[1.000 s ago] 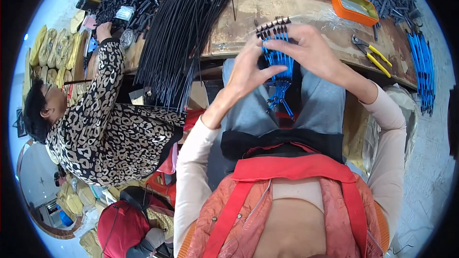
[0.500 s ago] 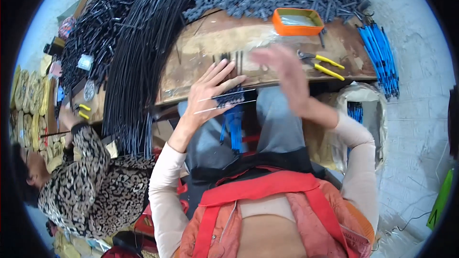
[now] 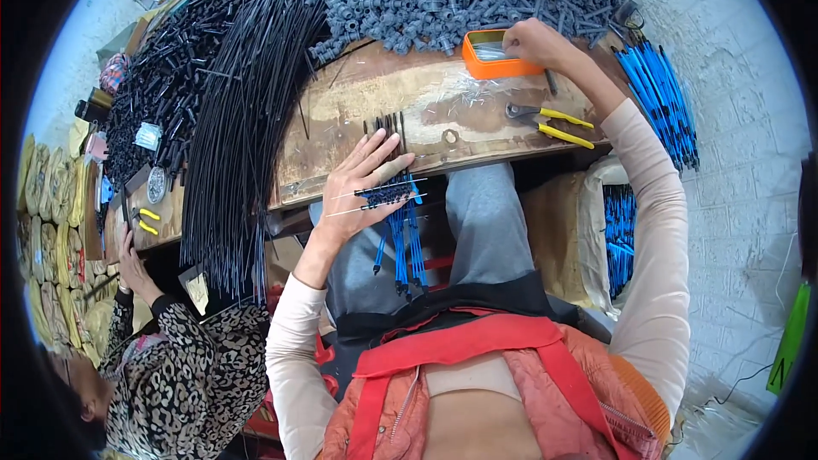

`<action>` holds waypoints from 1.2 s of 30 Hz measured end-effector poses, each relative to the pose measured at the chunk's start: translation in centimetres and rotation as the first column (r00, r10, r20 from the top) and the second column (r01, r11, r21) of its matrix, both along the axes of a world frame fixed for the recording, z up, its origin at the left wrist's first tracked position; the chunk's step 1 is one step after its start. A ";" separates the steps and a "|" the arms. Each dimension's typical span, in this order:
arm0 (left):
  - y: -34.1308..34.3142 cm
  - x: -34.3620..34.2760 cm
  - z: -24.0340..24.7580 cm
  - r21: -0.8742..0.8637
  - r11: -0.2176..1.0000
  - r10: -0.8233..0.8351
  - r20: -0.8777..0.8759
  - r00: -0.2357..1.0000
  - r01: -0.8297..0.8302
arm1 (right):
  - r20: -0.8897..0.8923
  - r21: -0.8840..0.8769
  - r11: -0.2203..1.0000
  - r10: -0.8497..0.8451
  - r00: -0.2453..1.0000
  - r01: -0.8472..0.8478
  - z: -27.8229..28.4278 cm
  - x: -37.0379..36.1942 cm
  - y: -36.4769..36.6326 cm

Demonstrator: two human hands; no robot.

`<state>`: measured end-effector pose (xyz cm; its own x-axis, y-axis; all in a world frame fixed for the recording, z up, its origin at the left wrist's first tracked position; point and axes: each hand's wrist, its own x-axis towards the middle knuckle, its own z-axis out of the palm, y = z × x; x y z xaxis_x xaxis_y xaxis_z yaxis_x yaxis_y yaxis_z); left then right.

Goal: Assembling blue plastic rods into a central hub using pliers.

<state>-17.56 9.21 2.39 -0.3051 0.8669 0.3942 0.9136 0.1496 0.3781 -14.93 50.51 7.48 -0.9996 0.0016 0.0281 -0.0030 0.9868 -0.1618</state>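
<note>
My flat left hand (image 3: 365,183) pins likely springy rods (image 3: 388,196), best held midway, left of the box (image 3: 501,68); right hand (image 3: 532,43): grip unclear.

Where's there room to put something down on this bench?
Mainly the mostly bare wood between the left hand, the orange container and the yellow-handled pliers. Another patch lies between the black rods and that hand. Grey fittings crowd the back; black parts, the far left.

Orange box (image 3: 504,70) partly hidden behind right hand (image 3: 532,43), grey heap (image 3: 443,0) cropped above
</note>
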 end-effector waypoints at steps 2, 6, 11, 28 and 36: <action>-0.2 -0.2 -0.3 0.016 1.000 0.006 -0.004 1.000 -0.006 | -0.085 0.075 0.996 -0.042 0.995 0.049 1.1 0.6 -0.8; 0.0 -0.5 -0.6 0.129 0.991 -0.040 0.046 0.998 0.033 | -0.381 0.102 0.989 0.139 0.914 -0.107 2.3 1.7 -4.8; 0.3 -0.5 -1.0 0.183 0.983 -0.020 0.072 0.997 0.007 | -0.328 -0.037 0.942 0.304 0.895 -0.333 -2.2 3.0 -14.3; -0.3 -0.7 -1.4 0.117 0.993 -0.029 0.054 0.998 0.022 | -0.240 -0.033 0.964 0.247 0.939 -0.262 -4.9 2.1 -17.7; 0.0 -0.6 -1.3 0.042 0.999 0.032 0.008 0.999 -0.033 | -0.222 0.005 0.914 0.396 0.891 -0.405 -4.8 0.1 -15.3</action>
